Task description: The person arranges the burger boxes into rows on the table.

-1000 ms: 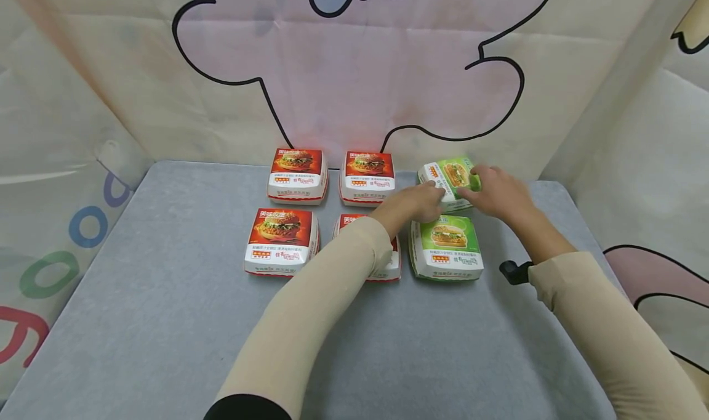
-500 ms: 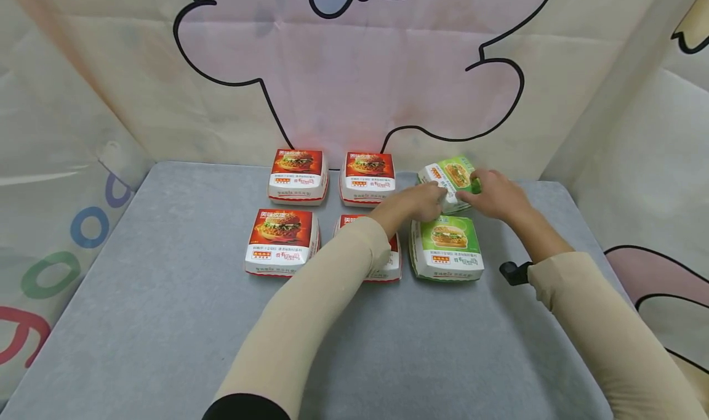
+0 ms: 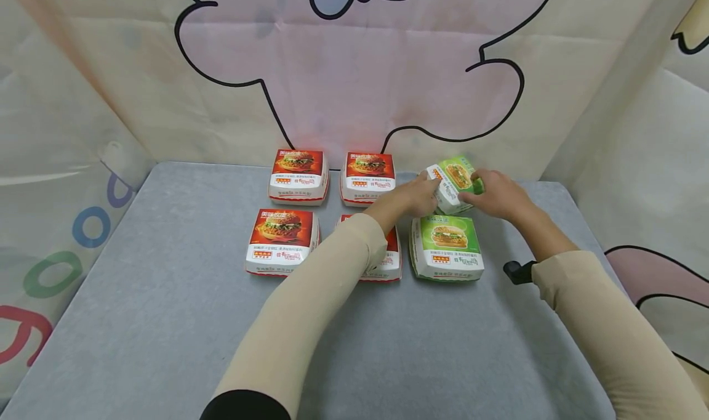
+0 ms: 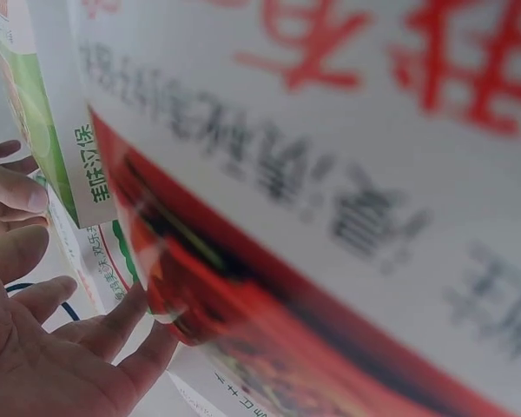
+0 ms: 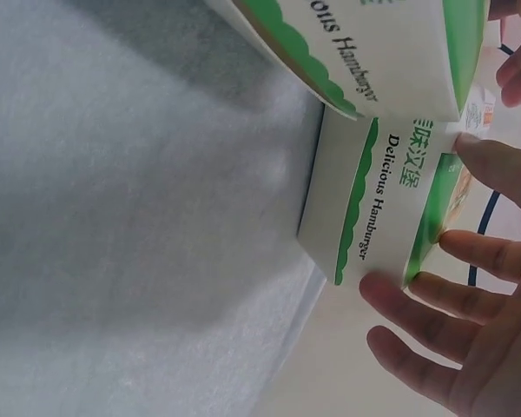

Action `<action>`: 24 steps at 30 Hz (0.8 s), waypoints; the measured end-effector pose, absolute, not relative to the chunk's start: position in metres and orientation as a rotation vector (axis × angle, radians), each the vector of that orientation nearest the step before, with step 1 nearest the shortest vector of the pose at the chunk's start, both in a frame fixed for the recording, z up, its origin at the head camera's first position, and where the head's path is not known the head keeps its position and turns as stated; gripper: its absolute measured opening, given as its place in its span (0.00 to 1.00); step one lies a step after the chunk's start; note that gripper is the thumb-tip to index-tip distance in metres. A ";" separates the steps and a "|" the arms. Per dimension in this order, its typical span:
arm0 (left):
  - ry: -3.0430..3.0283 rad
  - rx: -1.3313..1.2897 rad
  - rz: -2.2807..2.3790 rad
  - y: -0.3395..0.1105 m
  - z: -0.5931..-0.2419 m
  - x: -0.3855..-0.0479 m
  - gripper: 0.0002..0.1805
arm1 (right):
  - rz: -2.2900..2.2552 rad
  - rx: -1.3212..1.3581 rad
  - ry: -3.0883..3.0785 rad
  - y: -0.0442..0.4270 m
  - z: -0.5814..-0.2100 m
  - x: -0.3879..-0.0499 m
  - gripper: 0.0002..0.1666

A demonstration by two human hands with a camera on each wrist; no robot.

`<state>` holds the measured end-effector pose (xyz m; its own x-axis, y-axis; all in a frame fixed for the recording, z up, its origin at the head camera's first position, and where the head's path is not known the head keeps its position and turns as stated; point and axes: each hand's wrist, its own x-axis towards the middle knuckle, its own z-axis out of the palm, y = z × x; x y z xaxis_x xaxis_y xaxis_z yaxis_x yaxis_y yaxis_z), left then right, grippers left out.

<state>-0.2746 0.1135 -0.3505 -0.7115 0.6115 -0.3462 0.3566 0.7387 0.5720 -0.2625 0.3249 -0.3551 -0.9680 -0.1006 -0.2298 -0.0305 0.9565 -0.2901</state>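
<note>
A green-and-white hamburger box (image 3: 455, 183) sits tilted askew at the back right of the grey table. My right hand (image 3: 498, 193) holds its right side, thumb in front and fingers on the far side; the right wrist view shows the fingertips against the hamburger box (image 5: 391, 195). At the left side of that box is my left hand (image 3: 411, 198), fingers extended near its left edge. In the left wrist view the left hand (image 4: 61, 347) has its fingers spread, and a red box (image 4: 269, 261) fills the foreground. Just in front stands a second green hamburger box (image 3: 447, 247).
Two red burger boxes, one at back left (image 3: 299, 177) and one at back centre (image 3: 368, 178), line the rear edge. In front are a red box at left (image 3: 282, 242) and another (image 3: 390, 261) partly hidden by my left sleeve. A printed cloth (image 3: 354, 75) hangs behind.
The back green box has shifted slightly to the right. My left hand has drawn a little to the left, and its index finger now shows more clearly. The right hand moved slightly right.
</note>
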 end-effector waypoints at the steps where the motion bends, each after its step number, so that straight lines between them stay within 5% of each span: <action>1: 2.412 0.730 0.645 0.113 -0.351 -0.275 0.32 | -0.423 -0.103 2.867 0.325 -0.355 -0.263 0.39; 9: 2.436 0.784 0.529 0.115 -0.352 -0.275 0.31 | -0.435 -0.161 2.874 0.327 -0.356 -0.263 0.38; 18: 2.481 0.767 0.441 0.118 -0.355 -0.272 0.31 | -0.361 -0.108 2.868 0.317 -0.355 -0.259 0.57; 24: 2.481 0.783 0.417 0.117 -0.354 -0.272 0.31 | -0.370 -0.093 2.869 0.314 -0.359 -0.258 0.57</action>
<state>-0.2721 0.1169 -0.3536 -0.7088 0.6015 -0.3687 0.4479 0.7874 0.4235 -0.2583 0.3143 -0.3585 -0.9675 -0.0937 -0.2350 -0.0311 0.9659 -0.2572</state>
